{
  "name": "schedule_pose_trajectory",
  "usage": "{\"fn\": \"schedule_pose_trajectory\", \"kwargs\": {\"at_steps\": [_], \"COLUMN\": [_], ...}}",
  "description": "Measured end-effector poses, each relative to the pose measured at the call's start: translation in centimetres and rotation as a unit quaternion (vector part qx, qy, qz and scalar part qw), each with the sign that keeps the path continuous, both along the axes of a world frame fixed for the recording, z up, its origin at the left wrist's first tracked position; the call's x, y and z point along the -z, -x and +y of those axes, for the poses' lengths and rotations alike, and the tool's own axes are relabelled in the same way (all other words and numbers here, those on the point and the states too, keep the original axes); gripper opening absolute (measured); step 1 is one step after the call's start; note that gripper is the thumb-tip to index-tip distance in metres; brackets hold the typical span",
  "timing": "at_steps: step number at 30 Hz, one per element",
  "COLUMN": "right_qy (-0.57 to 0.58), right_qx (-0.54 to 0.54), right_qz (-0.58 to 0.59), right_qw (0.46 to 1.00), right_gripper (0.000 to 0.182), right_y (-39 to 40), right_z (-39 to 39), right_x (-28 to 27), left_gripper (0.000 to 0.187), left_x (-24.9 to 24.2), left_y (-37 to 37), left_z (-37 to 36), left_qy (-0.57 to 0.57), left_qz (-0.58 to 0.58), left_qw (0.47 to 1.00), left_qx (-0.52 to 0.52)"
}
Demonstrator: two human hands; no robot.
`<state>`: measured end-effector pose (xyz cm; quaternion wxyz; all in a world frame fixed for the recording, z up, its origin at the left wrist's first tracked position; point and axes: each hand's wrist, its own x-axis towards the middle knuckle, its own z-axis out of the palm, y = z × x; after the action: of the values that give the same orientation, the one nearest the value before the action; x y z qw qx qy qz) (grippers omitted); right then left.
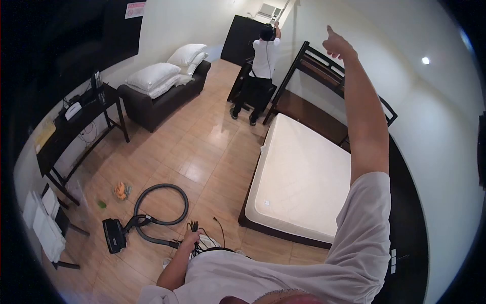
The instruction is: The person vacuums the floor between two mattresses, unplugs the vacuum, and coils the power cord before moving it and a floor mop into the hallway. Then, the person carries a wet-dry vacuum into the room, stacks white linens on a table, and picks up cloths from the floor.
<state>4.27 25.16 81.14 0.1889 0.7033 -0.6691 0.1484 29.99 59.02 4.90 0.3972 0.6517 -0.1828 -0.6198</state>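
My left hand (190, 238) is low in front of my body, closed around a bundle of black power cord (194, 227). A loose cord end with a plug (215, 219) sticks out to the right of it. Close by on the floor lies a vacuum hose (186, 203), curled in a loop, with a black floor head (115, 236) at its left end. Raised high at the upper right, my right hand (339, 44) has its index finger stretched out and the others curled, holding nothing. Behind it is the pale wall (405, 96).
A bare mattress (298, 177) on a dark base stands at right, beside a dark wooden frame (324, 71). Another person (264, 58) reaches up with a pole near the back. A sofa (147, 109) with pillows, a desk (55, 144) and a chair (63, 223) line the left.
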Motion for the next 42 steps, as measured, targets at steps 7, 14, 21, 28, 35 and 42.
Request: {"fn": "schedule_pose_trajectory", "kwargs": {"at_steps": [7,14,21,28,35,42], "right_qy": [-0.004,-0.009,0.020,-0.126,-0.485,-0.576], "right_qx": [-0.016,-0.012,-0.042,-0.318,-0.302,-0.414], "right_qz": [-0.014,-0.016,-0.037,-0.115,-0.133,-0.168], "right_qw": [1.000,1.000,0.998,0.933,0.809,0.685], "right_gripper": [0.085,0.085,0.085,0.051,0.046,0.079], "right_y": [1.9,1.0,1.4,3.4,7.7,0.8], "right_z": [1.2,1.8,1.2,-2.9,6.0,28.0], "right_x": [1.0,1.4,1.6,12.6,57.8,86.8], "left_gripper": [0.017,0.017,0.018,0.068,0.038,0.040], "left_x": [0.8,0.9,1.4,4.6,-1.6,-9.6], "left_y": [-0.4,0.0,0.6,0.6,-0.7,-0.5], "left_z": [-0.6,-0.5,0.1,2.1,8.3,10.2], "left_qy": [-0.002,0.000,-0.001,0.080,0.023,-0.106], "left_qz": [-0.044,-0.047,-0.047,-0.192,-0.087,-0.070], "left_qw": [0.998,0.998,0.997,0.972,0.993,0.965], "left_qx": [0.037,0.041,0.069,0.112,0.082,0.232]}}
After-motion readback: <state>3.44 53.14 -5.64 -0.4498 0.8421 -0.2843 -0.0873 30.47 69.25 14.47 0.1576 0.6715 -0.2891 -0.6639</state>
